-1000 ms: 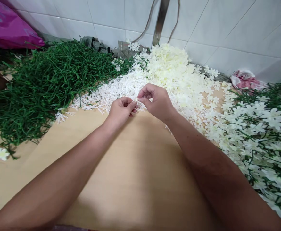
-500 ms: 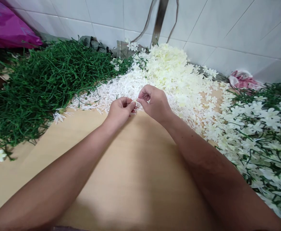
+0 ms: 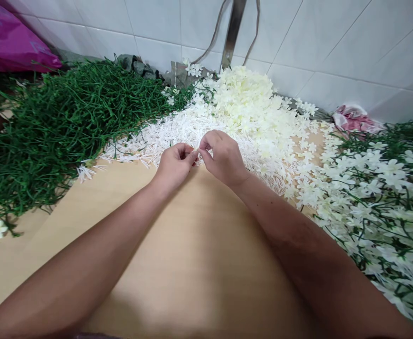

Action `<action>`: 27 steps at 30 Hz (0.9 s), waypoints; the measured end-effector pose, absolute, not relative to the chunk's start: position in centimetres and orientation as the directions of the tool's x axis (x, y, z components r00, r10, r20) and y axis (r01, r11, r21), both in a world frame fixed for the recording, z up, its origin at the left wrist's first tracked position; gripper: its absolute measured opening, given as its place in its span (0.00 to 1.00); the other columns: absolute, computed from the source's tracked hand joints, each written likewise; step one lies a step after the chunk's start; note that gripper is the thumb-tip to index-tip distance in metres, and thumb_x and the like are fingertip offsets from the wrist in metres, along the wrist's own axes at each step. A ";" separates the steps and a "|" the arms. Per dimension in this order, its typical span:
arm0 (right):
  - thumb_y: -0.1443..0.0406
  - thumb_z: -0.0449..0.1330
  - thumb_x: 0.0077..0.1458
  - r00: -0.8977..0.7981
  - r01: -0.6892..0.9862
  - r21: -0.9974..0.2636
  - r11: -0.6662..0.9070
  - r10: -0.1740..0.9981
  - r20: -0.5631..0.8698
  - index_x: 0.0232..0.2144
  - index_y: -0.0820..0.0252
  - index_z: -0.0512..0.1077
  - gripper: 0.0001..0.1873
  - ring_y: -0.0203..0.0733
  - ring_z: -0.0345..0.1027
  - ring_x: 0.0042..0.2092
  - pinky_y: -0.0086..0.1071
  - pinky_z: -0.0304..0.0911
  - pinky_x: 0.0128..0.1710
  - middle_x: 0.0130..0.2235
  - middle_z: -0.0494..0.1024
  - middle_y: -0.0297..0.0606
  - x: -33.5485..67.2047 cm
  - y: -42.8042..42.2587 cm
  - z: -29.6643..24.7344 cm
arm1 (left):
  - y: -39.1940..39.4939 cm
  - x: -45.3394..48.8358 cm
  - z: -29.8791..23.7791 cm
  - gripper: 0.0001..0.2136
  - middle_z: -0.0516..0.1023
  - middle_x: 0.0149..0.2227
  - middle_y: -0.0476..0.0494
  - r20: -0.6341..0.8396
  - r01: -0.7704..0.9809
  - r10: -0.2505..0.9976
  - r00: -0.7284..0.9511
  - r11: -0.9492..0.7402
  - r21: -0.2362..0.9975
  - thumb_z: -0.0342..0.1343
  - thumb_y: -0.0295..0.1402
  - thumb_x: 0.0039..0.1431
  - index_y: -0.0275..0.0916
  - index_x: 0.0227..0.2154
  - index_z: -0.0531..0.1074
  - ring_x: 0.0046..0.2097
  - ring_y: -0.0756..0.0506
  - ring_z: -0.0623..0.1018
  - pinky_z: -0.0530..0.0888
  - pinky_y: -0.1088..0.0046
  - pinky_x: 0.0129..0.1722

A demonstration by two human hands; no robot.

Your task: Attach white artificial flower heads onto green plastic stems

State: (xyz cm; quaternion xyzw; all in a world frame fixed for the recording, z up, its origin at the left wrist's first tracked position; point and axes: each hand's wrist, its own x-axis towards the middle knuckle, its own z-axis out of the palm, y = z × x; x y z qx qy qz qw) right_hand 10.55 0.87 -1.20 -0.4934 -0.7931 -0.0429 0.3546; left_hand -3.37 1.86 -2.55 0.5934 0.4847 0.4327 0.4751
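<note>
Mid-table (image 3: 199,263), at the near edge of the white stamen pile (image 3: 157,139): fingertips meet
Left hand (image 3: 175,164) and right hand (image 3: 224,159) have closed up since a moment ago, thumbs and forefingers of both pinching one small white flower piece (image 3: 196,149) between them.

The stem heap (image 3: 61,122) at left is dark green, the stamens (image 3: 160,136) mid-scene white, the petal pile (image 3: 248,99) farther back cream. The table (image 3: 192,263) is pale tan, the far-left bag (image 3: 8,42) magenta.

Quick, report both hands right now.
Left hand: closed in a pinch; contents too small to tell.
Right hand: closed in a pinch, fingertips meeting the left's.
</note>
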 end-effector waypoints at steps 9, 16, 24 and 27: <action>0.73 0.52 0.48 -0.198 0.784 -0.376 0.494 0.772 0.603 0.25 0.56 0.60 0.07 0.39 0.62 0.32 0.33 0.56 0.34 0.28 0.70 0.37 10.9 1.1 -1.2 | 1.8 -3.4 -2.5 0.06 0.71 0.21 0.50 0.073 0.201 0.983 0.169 -0.107 0.974 0.58 0.32 0.48 0.38 0.22 0.66 0.25 0.51 0.68 0.63 0.75 0.26; 0.72 0.52 0.48 -0.188 0.764 -0.408 0.500 0.777 0.600 0.25 0.56 0.58 0.07 0.38 0.61 0.31 0.32 0.56 0.33 0.28 0.70 0.36 10.8 1.0 -1.3 | 1.8 -3.4 -2.4 0.06 0.70 0.21 0.50 0.071 0.177 0.984 0.162 -0.100 0.979 0.57 0.32 0.50 0.38 0.22 0.66 0.24 0.51 0.68 0.64 0.76 0.26; 0.73 0.50 0.49 -0.217 0.815 -0.320 0.483 0.766 0.605 0.24 0.56 0.58 0.08 0.43 0.62 0.35 0.36 0.57 0.36 0.29 0.71 0.40 10.6 1.0 -1.2 | 2.1 -3.5 -2.9 0.05 0.70 0.20 0.51 0.087 0.159 0.983 0.163 -0.113 0.981 0.58 0.32 0.48 0.38 0.23 0.67 0.24 0.52 0.68 0.63 0.76 0.25; 0.73 0.50 0.49 -0.203 0.810 -0.331 0.484 0.761 0.616 0.24 0.56 0.57 0.08 0.42 0.62 0.34 0.36 0.57 0.36 0.29 0.70 0.39 10.7 1.1 -1.2 | 2.1 -3.5 -2.7 0.05 0.70 0.20 0.51 0.055 0.135 0.986 0.157 -0.077 0.988 0.58 0.30 0.48 0.38 0.22 0.67 0.23 0.52 0.68 0.63 0.77 0.24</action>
